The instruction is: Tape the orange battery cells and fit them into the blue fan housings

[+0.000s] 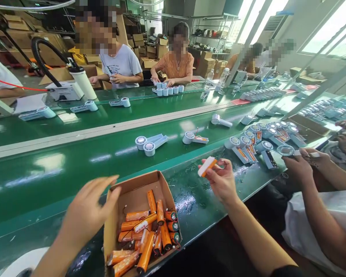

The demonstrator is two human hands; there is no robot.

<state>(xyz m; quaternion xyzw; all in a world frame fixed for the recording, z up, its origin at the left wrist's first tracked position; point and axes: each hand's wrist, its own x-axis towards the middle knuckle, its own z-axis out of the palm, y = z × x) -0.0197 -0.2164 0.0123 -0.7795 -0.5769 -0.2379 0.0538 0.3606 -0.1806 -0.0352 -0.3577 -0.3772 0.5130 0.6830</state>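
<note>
On my feed a long, glossy green conveyor belt point(109, 140) runs beyond an open brown cardboard box point(165, 187). I see the bare left hand point(85, 206) at the box's left side, fingers and thumb spread wide, nothing held; I cannot tell whether it touches the rim. The bare right hand point(224, 182), right of the box, is pinched narrow. Two pale-blue plastic fan bodies point(150, 149) lie beyond the box. Inside it I find jumbled orange cylindrical batteries point(146, 250); the right hand grips one white-faced orange battery point(210, 168).

Free tabletop point(190, 225) between right hand point(223, 182) and box point(138, 188) (walled obstacle)
</note>
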